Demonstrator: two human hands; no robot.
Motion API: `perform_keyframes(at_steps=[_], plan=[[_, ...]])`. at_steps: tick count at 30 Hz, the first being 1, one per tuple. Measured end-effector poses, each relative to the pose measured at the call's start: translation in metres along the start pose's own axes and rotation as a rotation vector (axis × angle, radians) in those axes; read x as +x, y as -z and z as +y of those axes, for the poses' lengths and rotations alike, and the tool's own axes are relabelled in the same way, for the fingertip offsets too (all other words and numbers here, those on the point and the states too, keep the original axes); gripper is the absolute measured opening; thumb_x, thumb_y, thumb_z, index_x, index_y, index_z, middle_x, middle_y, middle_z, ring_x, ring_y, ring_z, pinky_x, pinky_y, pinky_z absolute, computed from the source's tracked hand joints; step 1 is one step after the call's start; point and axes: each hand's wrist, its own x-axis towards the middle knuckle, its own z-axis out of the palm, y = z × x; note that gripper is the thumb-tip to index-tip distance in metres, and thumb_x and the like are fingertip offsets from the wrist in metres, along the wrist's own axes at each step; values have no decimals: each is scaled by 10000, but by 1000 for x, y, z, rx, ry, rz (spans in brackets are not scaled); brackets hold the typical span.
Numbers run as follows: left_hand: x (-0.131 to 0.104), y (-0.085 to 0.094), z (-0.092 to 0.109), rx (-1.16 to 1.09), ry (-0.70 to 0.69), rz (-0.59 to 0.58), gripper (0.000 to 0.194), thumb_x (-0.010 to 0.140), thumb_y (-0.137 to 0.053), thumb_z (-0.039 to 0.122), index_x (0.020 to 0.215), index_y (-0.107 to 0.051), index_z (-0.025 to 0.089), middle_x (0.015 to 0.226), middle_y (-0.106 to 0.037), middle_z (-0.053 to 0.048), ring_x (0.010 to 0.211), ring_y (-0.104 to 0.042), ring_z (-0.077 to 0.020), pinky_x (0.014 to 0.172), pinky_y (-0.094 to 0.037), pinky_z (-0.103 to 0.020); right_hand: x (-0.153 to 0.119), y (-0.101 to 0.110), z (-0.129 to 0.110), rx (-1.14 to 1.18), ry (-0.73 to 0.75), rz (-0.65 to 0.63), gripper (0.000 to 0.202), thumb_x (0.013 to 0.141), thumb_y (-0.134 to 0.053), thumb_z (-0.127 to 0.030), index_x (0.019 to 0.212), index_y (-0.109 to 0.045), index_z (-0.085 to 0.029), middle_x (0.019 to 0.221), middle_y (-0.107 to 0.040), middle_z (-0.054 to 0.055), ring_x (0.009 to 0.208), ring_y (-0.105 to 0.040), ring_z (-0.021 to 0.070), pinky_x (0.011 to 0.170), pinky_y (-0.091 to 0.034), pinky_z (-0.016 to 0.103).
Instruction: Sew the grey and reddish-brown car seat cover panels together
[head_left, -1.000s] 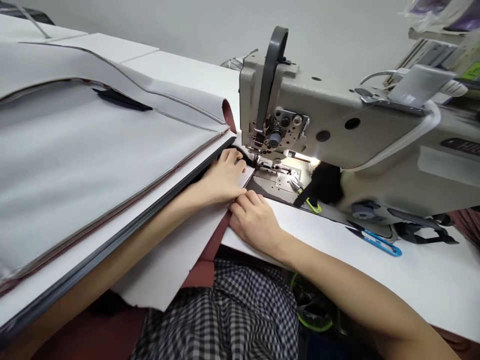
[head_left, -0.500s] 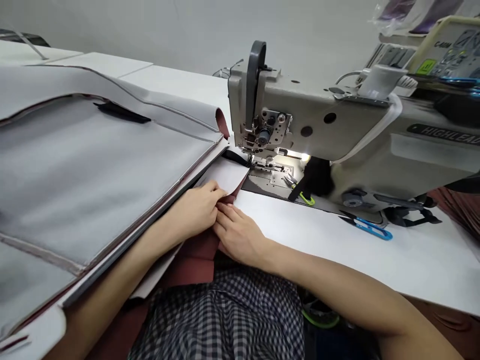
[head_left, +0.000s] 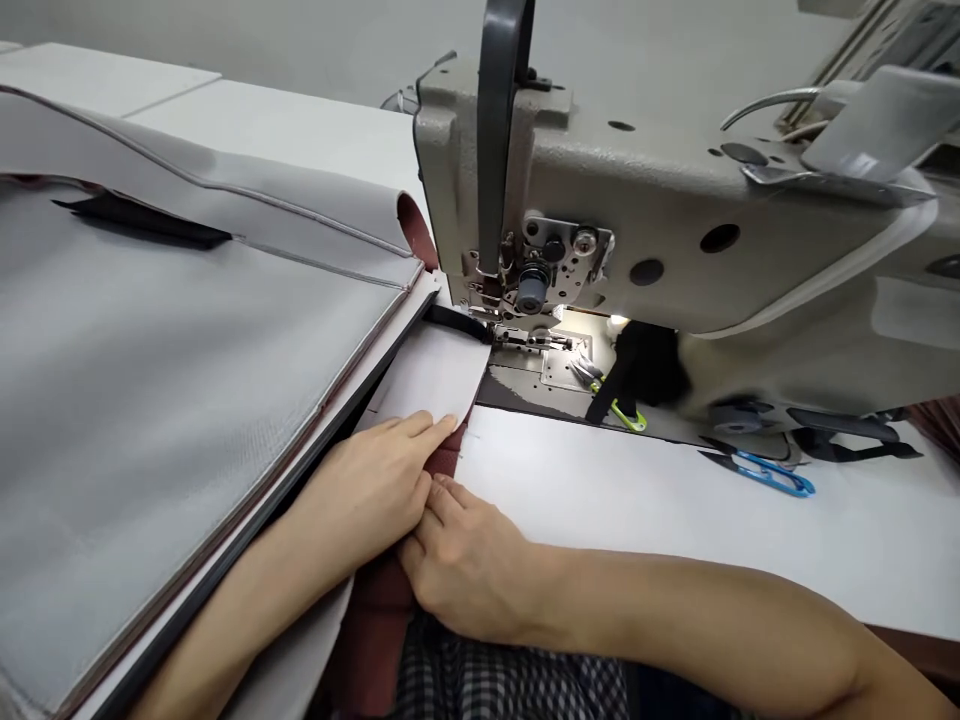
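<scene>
Left hand (head_left: 382,485): fingers pressed on the edge of the pale panel (head_left: 435,370), thumb side against the right hand.
Right hand (head_left: 476,560): fingers bent, pinching the dark red material (head_left: 379,610) close to the left hand.
Pale panel: on the tabletop (head_left: 645,500), its far end by the needle area of the sewing machine (head_left: 600,190).
Black strip (head_left: 457,322): across the panel's far end.
Blue snips (head_left: 772,474): on the tabletop, right of the hands.
Green-handled snips (head_left: 626,415): beside black cloth (head_left: 645,370).

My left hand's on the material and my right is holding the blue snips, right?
The right hand isn't holding them: the head view shows the blue snips lying on the white table. The left hand is indeed on the material.
</scene>
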Motion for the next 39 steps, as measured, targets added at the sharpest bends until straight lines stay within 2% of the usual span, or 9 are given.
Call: perform_keyframes(at_steps=[4,8,14,21,24,29,33,35,39], plan=[[14,4,-1,23,-10,-34,537,836,-480,51,1365,-561,97,1172,-675,-126,1022,-650,-236,927,-538,-367,1,3,15,12,-22,-20,270,901,-470,-125,1020,-693,-32,1032,-712,218,1021,-641,319,1028,-470,477],[31,18,2,37,21,-111,514,857,-452,44,1359,-554,85,1115,-675,-124,990,-647,-243,894,-542,-382,2,4,30,35,-29,-37,270,905,-482,-146,1022,-698,-35,1080,-702,225,1066,-630,327,1052,-464,467],[54,24,0,79,-25,-162,340,869,-410,34,1099,-649,108,1167,-649,-142,1037,-627,-263,937,-499,-407,5,1,53,35,-45,-45,256,922,-508,-159,1040,-699,-36,1072,-702,198,1060,-632,316,1087,-445,455],[79,28,-4,102,57,-53,285,869,-454,85,1064,-646,166,903,-654,-74,838,-648,-244,662,-450,-346,7,-3,78,56,-63,-52,233,937,-526,-162,1071,-691,-65,1093,-694,154,1115,-593,273,1130,-416,420],[76,28,-2,110,69,-53,295,883,-441,89,1082,-644,168,946,-660,-76,869,-646,-241,679,-453,-347,3,-4,80,37,-69,53,245,941,-498,-135,1068,-698,-74,1082,-705,121,1094,-601,266,1130,-418,399],[54,21,0,143,14,-35,457,889,-414,76,1318,-568,119,1181,-630,-128,1034,-594,-272,808,-514,-381,-2,-2,71,16,6,162,291,976,-422,-97,957,-713,-103,999,-728,106,1015,-636,239,1065,-474,384],[46,22,1,271,-186,-120,354,858,-426,45,1051,-710,130,1323,-588,-133,1086,-564,-277,981,-483,-426,-2,1,65,40,19,180,266,956,-448,-94,909,-710,-97,951,-728,107,958,-641,244,1016,-501,382],[46,23,0,301,-238,-141,319,864,-428,46,951,-722,134,1269,-611,-135,1076,-557,-279,974,-483,-428,-1,1,64,55,17,157,244,943,-469,-95,879,-705,-102,908,-722,97,911,-638,243,997,-509,384],[48,17,-6,241,-269,-28,310,861,-427,39,826,-715,148,1130,-654,-113,1044,-554,-247,934,-477,-383,-1,3,62,51,17,111,254,954,-448,-100,895,-694,-98,929,-710,121,927,-634,246,1004,-501,395]])
